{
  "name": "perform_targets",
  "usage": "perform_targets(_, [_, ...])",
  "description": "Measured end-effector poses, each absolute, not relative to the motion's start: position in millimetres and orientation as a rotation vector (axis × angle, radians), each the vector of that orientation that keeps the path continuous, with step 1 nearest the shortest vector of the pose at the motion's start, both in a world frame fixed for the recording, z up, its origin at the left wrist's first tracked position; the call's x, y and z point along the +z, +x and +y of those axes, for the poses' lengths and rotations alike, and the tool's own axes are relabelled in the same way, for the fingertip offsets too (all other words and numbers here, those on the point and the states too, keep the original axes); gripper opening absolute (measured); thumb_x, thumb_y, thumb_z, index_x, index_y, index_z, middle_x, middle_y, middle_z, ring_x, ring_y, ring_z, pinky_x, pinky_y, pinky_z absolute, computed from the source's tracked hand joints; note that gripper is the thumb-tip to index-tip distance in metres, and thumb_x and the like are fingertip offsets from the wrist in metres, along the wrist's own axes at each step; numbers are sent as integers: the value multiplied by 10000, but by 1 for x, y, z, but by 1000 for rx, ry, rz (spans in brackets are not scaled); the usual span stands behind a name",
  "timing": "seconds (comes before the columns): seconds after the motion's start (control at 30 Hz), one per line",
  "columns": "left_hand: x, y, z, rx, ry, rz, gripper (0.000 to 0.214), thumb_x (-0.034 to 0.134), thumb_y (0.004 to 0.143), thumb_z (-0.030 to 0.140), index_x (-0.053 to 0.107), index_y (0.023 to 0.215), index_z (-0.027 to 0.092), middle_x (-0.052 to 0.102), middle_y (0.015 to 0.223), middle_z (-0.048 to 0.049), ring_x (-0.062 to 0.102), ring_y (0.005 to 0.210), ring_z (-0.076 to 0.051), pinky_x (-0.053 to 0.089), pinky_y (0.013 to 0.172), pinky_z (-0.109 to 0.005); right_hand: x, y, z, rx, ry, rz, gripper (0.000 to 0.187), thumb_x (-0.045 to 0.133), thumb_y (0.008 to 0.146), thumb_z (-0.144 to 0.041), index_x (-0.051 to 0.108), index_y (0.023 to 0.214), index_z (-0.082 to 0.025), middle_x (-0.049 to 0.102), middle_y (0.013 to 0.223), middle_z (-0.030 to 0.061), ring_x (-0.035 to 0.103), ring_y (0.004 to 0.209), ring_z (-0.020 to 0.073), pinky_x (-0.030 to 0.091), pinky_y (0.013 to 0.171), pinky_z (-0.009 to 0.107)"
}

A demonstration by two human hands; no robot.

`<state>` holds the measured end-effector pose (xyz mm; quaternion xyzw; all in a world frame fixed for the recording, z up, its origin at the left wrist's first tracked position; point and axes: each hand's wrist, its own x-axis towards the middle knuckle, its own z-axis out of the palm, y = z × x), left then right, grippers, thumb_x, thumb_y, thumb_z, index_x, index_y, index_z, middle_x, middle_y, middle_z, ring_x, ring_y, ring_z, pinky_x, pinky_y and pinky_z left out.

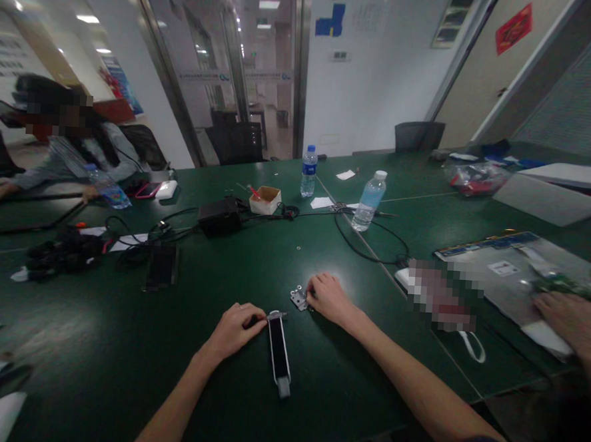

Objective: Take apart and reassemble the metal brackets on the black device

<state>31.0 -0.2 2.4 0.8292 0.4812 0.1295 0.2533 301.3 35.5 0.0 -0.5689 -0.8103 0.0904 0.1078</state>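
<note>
A long, narrow device (279, 350) with a black face, white edges and a grey end lies on the green table in front of me. My left hand (239, 327) rests beside its far end, fingers curled and pressed together at the small metal fitting (276, 314) there. What lies between those fingertips is mostly hidden. To the right and a little farther off, my right hand (329, 298) is closed at a cluster of small metal parts (299, 298). Its fingertips touch the cluster's right side and partly cover it.
Two water bottles (308, 172) (369, 200) stand beyond my hands, near a small open box (265, 200) and a black adapter (220, 214) with cables. At right, a co-worker's hand (567, 321) is over a flat metal panel (503, 267). Another person sits at far left.
</note>
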Motion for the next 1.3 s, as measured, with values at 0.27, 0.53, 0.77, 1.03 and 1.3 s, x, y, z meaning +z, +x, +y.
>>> perform_targets(0.27, [0, 30, -1, 370, 2263, 1298, 267, 491, 919, 399, 664, 1023, 225, 655, 942, -19, 513, 745, -146, 387, 695, -271, 4, 305, 38, 284, -1705, -2409, 131, 535, 860, -208, 656, 884, -164, 654, 945, 97, 536, 940, 220, 339, 786, 319])
perform_targets(0.53, [1, 31, 0, 375, 2285, 1296, 274, 486, 918, 398, 668, 1013, 216, 653, 901, -19, 509, 710, -140, 390, 665, -264, 2, 305, 36, 334, -1703, -2379, 99, 568, 818, -221, 636, 814, -150, 659, 890, 90, 541, 879, 212, 329, 760, 319])
perform_targets(0.77, [0, 30, -1, 376, 2302, 1288, 256, 487, 919, 375, 659, 1025, 218, 651, 916, -16, 519, 718, -141, 397, 666, -263, -2, 306, 38, 359, -1579, -2397, 31, 579, 811, -164, 602, 830, -157, 656, 851, 61, 542, 842, 193, 320, 760, 315])
perform_targets(1.03, [1, 31, -2, 416, 2343, 1259, 230, 488, 928, 360, 654, 1016, 229, 660, 949, -17, 540, 741, -140, 415, 688, -265, -3, 305, 36, 227, -1334, -2352, 81, 509, 908, -180, 582, 944, -173, 662, 929, 73, 531, 882, 198, 339, 763, 327])
perform_targets(1.3, [3, 34, -4, 596, 2447, 1244, 178, 548, 886, 282, 641, 1020, 211, 668, 972, -27, 590, 835, -157, 450, 740, -292, -7, 281, 15, 299, -941, -2332, 103, 482, 921, -168, 570, 976, -174, 649, 909, 71, 524, 856, 182, 381, 747, 320])
